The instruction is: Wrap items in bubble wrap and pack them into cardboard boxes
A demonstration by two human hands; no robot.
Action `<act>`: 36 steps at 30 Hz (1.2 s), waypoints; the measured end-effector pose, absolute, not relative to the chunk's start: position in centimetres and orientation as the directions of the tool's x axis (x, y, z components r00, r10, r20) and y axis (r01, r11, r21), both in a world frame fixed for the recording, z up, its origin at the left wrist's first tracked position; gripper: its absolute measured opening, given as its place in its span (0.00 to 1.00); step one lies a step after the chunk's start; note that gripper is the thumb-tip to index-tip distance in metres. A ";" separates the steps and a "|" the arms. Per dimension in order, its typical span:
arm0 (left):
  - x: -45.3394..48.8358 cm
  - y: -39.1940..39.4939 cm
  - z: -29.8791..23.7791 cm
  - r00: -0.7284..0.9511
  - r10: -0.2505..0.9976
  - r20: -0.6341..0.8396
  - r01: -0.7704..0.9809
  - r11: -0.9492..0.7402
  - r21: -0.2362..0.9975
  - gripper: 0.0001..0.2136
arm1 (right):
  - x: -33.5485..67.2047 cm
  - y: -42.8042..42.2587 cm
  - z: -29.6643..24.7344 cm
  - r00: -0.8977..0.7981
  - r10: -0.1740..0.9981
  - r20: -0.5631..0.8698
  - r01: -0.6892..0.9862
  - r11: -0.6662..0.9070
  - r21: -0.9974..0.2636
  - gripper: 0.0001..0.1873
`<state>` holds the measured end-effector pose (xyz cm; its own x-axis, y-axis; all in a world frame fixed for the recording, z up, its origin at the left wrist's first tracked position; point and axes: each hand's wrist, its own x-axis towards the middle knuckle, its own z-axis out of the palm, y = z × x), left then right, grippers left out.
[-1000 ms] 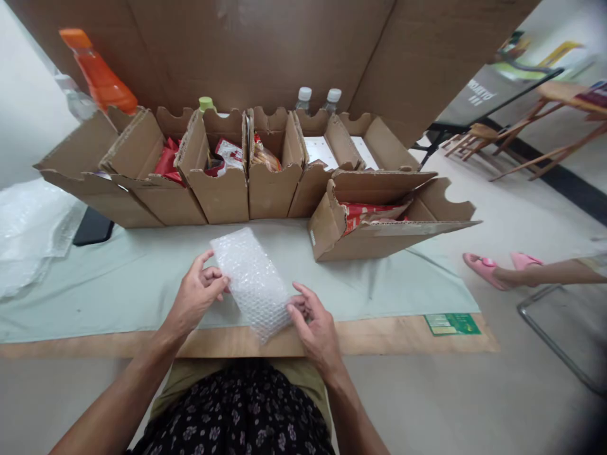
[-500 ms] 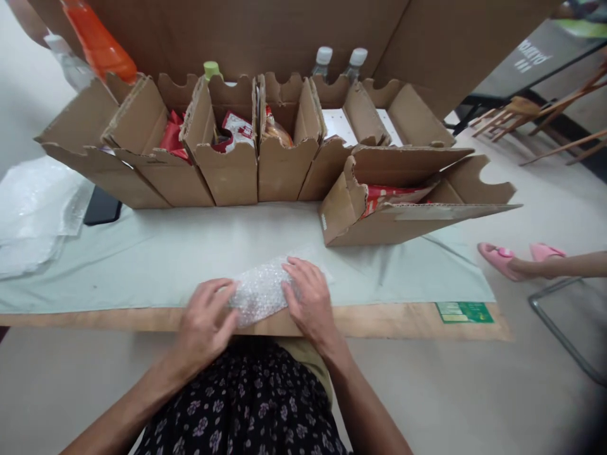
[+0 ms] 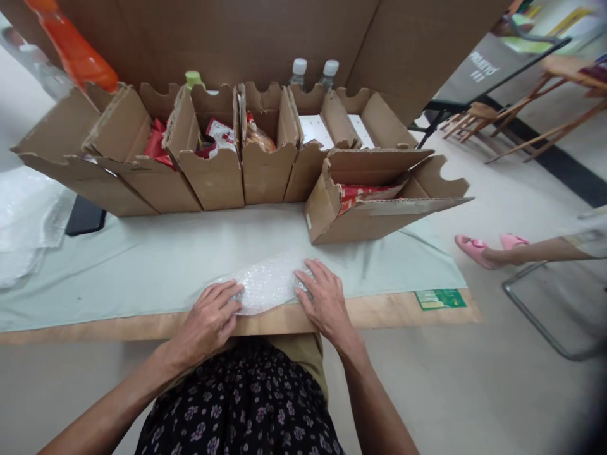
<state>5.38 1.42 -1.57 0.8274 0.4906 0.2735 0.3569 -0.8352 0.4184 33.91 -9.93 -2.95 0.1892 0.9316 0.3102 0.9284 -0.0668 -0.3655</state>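
Bubble wrap lies flat, clear, knobbly under both hands.

White upside-down lettering on a dark board at far right, too blurred to read, fine print on a green card, too small to read, small white sticker on the nearest cardboard box, illegible, snack packets with unreadable print

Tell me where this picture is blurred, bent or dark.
Head view: light is soft, without hard shadows; the orange bottle at top left is smeared; the wide lens leans the cardboard boxes outward; the lower right corner goes dark; the left hand, right hand and bubble wrap look sharp.
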 end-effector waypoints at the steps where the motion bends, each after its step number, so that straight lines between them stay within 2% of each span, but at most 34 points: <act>1: 5.5 2.0 -1.1 0.837 0.469 0.284 0.335 -0.847 0.411 0.12 | 33.4 -9.6 -2.9 0.172 0.944 0.281 0.930 -0.061 -0.362 0.18; 4: 5.8 4.4 0.6 0.847 0.414 0.335 0.297 -0.889 0.348 0.12 | 32.7 -9.6 -2.9 0.183 0.944 0.274 0.931 -0.078 -0.357 0.16; 7: 5.6 7.0 1.6 0.843 0.426 0.328 0.351 -0.899 0.263 0.11 | 32.2 -10.7 -2.6 0.169 0.941 0.293 0.932 -0.056 -0.359 0.18; 10: 4.4 8.1 0.8 0.859 0.437 0.266 0.402 -0.899 0.176 0.13 | 31.5 -11.3 -2.3 0.120 0.951 0.287 0.929 -0.005 -0.370 0.19; 13: 2.9 7.6 -1.0 0.844 0.462 0.272 0.442 -0.887 0.136 0.15 | 31.1 -11.0 -2.6 0.081 0.964 0.255 0.924 0.024 -0.382 0.20; 17: 1.8 6.5 -2.9 0.775 0.537 0.334 0.498 -0.844 0.201 0.15 | 31.6 -10.2 -3.5 0.076 0.968 0.239 0.922 0.023 -0.386 0.17; 23: 2.7 8.3 -1.9 0.754 0.557 0.347 0.485 -0.829 0.278 0.15 | 31.4 -9.8 -2.8 0.076 0.922 0.379 0.938 0.063 -0.342 0.11; 28: 6.1 12.4 -0.7 0.742 0.550 0.383 0.473 -0.835 0.281 0.14 | 28.9 -10.6 -0.7 0.061 0.906 0.419 0.906 0.126 -0.404 0.09; 32: 9.1 15.0 -1.9 0.768 0.567 0.298 0.477 -0.816 0.326 0.16 | 25.9 -10.8 -0.8 -0.052 0.915 0.401 0.844 0.254 -0.472 0.11; 36: 8.1 13.5 -2.1 0.740 0.606 0.293 0.504 -0.787 0.357 0.23 | 23.6 -10.0 -1.5 -0.106 0.934 0.342 0.797 0.285 -0.532 0.14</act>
